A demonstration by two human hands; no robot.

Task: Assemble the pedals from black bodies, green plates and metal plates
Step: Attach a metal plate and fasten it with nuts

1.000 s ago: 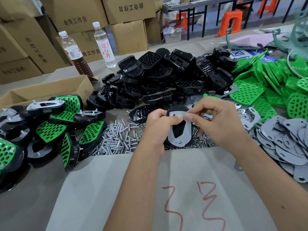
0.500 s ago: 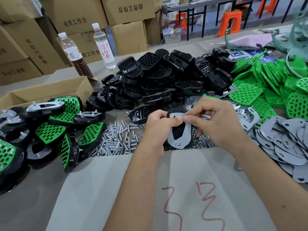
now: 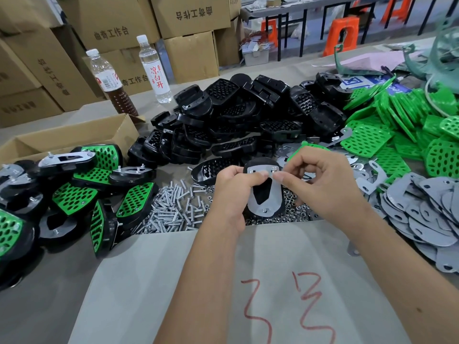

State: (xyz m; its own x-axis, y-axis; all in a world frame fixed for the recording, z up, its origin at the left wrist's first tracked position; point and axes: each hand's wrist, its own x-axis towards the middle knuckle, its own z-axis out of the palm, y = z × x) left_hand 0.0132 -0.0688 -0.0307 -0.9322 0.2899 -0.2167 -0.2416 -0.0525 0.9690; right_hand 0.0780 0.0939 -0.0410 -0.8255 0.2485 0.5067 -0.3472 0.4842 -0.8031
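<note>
Gripping a half-built pedal (image 3: 264,192) above the desk (image 3: 37,306), a person's left hand (image 3: 231,192) curled its fingers around the part's left edge while the thumb pressed on the metal plate (image 3: 273,194) near its top. The pedal was a black body topped by a silver-grey, shield-shaped metal plate with a dark tapered cut-out at its centre; small bolts or nuts showed at the plate's two upper corners and at its lower tip. The right hand (image 3: 320,184) met it from the right, thumb and forefinger pinched together at the plate's upper edge, close against the left thumb; what they pinched was too small to tell. The pedal was held tilted towards the camera, between the two hands, above a scatter of silver screws (image 3: 171,207) and nuts (image 3: 293,209). Behind it rose a heap of black bodies (image 3: 248,115); green plates (image 3: 397,120) were piled to the right, with loose metal plates (image 3: 427,207) just in front of them. Finished pedals (image 3: 82,194) with green faces lay to the left, beside an open cardboard box (image 3: 74,135) and two bottles (image 3: 154,70).
</note>
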